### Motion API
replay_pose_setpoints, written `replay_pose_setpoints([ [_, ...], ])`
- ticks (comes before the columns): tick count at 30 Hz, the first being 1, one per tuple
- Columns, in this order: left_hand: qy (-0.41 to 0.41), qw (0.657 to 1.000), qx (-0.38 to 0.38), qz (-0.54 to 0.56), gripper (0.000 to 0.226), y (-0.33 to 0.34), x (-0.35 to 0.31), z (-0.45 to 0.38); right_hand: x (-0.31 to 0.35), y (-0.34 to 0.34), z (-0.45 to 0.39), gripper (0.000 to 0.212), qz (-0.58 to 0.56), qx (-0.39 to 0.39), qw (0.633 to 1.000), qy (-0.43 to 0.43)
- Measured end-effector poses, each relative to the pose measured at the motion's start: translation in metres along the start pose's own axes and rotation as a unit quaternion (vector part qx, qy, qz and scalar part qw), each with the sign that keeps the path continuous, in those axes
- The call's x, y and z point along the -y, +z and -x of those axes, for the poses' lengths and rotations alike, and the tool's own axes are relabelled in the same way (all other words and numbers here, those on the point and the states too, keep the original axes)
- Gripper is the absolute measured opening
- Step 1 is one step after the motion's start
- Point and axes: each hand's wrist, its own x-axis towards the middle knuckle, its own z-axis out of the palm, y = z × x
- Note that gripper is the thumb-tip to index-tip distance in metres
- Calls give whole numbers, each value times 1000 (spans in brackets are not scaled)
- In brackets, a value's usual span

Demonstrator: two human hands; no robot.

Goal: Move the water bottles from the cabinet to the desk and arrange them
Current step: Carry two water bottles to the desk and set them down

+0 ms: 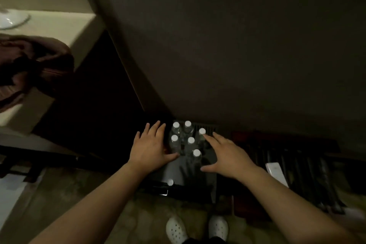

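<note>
At the bottom centre of the frame, a pair of white perforated clogs (pixel 197 228) stood on patterned flooring, toes pointed toward a low, dark cabinet shelf (pixel 206 180). Both bare forearms rose from the lower corners toward the middle. The left hand (pixel 151 147) lay spread, fingers straight and holding nothing, just left of a cluster of water bottles (pixel 186 140). The right hand (pixel 225 153) was equally released, fingers extended, its fingertip at or very near the rightmost white cap (pixel 202 131); contact could not be confirmed. The hands flanked the group, probably to gather several bottles at once. Six white caps showed, the bottles upright and packed close on the shelf, so none had apparently reached the desk. A small white round spot (pixel 170 182) sat nearer on the shelf edge; it was too dim to identify. Farther off, at upper left, a pale counter (pixel 59 25) carried a white basin (pixel 13 19), with dark brownish fabric (pixel 33 65) draped over it.
</note>
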Motion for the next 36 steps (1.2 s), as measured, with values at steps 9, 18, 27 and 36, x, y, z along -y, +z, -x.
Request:
replay_pose_setpoints([
  [9,-27,984,12,177,103,122,23,-50,-46,97,-67,102,-94,-50,992,73],
  [18,-93,940,-64,323,79,232,37,-96,-82,198,-147,99,-191,-50,975,104],
  [27,-138,913,-116,366,56,271,19,-127,-63,254,-191,84,-294,-209,929,83],
  [36,-148,919,-106,350,54,277,23,-136,-58,276,-199,65,-277,-340,893,105],
])
